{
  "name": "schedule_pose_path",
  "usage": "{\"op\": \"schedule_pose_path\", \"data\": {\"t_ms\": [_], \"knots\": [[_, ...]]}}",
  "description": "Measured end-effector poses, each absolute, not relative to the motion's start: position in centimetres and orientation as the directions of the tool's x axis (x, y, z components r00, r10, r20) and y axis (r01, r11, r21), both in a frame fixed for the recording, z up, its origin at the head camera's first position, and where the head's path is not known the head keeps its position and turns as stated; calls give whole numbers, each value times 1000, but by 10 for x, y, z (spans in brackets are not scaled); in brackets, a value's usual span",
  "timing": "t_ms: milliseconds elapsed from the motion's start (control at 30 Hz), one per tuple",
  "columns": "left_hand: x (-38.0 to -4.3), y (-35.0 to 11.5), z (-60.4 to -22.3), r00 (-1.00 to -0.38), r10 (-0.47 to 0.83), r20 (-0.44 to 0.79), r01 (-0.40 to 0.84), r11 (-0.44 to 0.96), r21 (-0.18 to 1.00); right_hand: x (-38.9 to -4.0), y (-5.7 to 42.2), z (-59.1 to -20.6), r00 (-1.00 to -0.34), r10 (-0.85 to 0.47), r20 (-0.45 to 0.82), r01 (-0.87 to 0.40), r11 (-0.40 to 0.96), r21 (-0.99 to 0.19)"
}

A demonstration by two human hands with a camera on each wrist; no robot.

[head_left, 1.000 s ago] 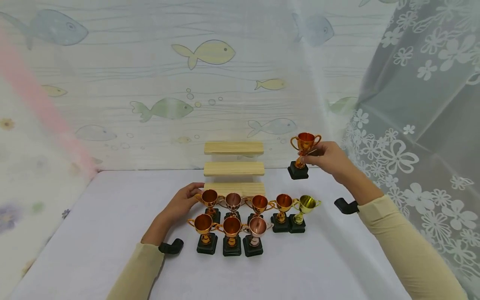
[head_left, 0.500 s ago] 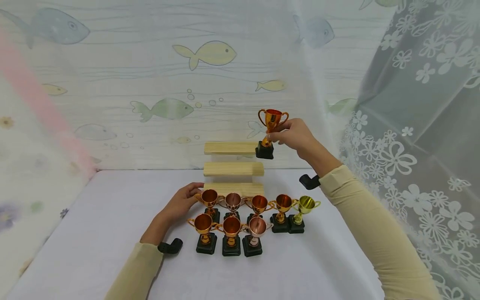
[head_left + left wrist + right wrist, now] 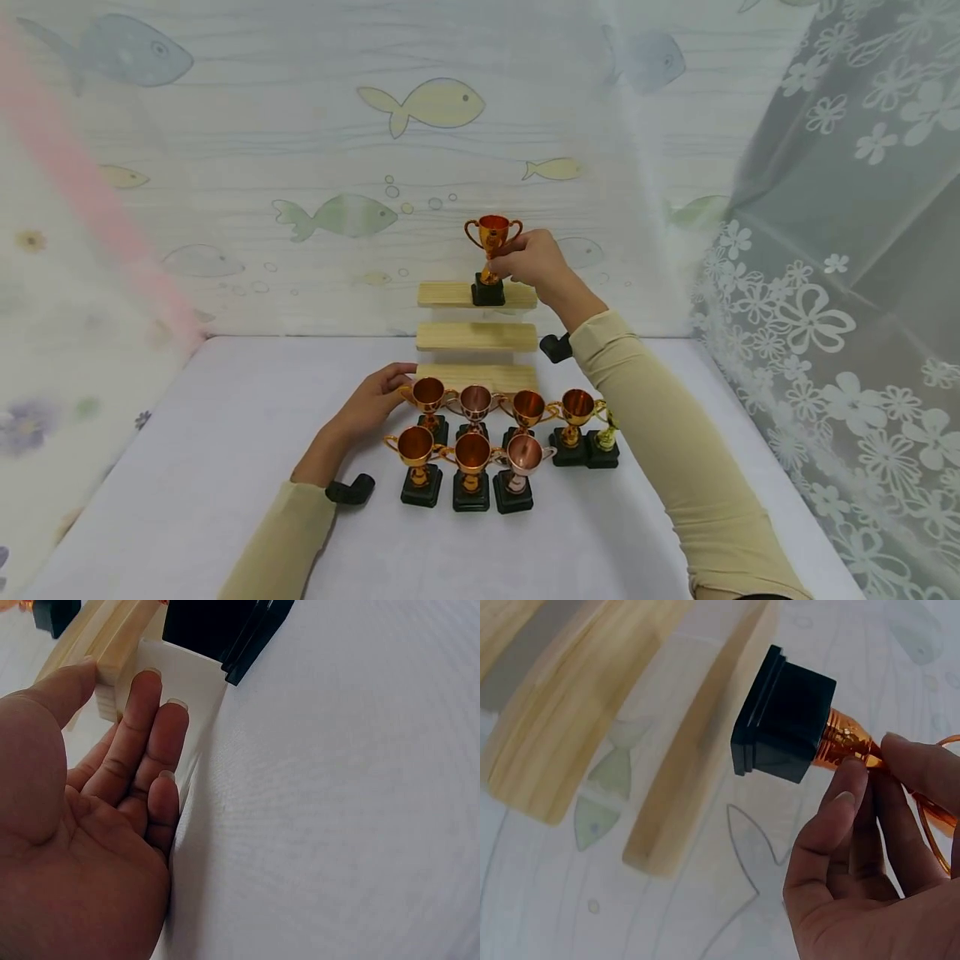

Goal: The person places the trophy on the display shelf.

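My right hand [image 3: 534, 257] pinches a small copper-orange trophy cup [image 3: 492, 233] by its stem. The cup is upright, its black square base overlapping the top board [image 3: 442, 293] of a three-tier wooden display rack in the head view. In the right wrist view, a narrow gap shows between that base [image 3: 795, 712] and the nearest board [image 3: 694, 757]. My left hand [image 3: 371, 402] holds the left end of the lowest board [image 3: 480, 377]. The left wrist view has the thumb on the board end [image 3: 120, 645] and the other fingers along its other side.
In front of the rack, several trophies in copper and gold tones, such as a gold-rimmed one [image 3: 427, 396], stand close together. Three more, including a rose-toned one [image 3: 523, 454], form a nearer row. A yellow-gold trophy [image 3: 604, 437] is partly behind the right sleeve. A fish-print curtain [image 3: 330, 150] hangs behind.
My right hand has carried the copper-orange trophy leftward and up from the right of the rack to its top board. My left hand has stayed at the lowest board.
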State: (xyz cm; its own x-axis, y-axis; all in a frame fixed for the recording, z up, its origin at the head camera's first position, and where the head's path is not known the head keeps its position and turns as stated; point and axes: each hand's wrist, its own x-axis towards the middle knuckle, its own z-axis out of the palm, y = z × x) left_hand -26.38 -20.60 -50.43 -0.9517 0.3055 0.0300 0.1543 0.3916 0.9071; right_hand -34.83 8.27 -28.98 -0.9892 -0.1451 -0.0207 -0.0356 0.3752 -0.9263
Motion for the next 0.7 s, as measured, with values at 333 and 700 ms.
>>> {"op": "schedule_pose_path", "data": {"t_ms": [333, 700], "knots": [[-266, -204, -506, -955, 294, 27, 145, 386, 911, -354, 52, -295, -994, -104, -21, -19, 377, -926], [-263, -204, -505, -957, 288, 24, 139, 387, 912, -356, 22, -299, -995, -98, -3, -38, 410, -911]]}}
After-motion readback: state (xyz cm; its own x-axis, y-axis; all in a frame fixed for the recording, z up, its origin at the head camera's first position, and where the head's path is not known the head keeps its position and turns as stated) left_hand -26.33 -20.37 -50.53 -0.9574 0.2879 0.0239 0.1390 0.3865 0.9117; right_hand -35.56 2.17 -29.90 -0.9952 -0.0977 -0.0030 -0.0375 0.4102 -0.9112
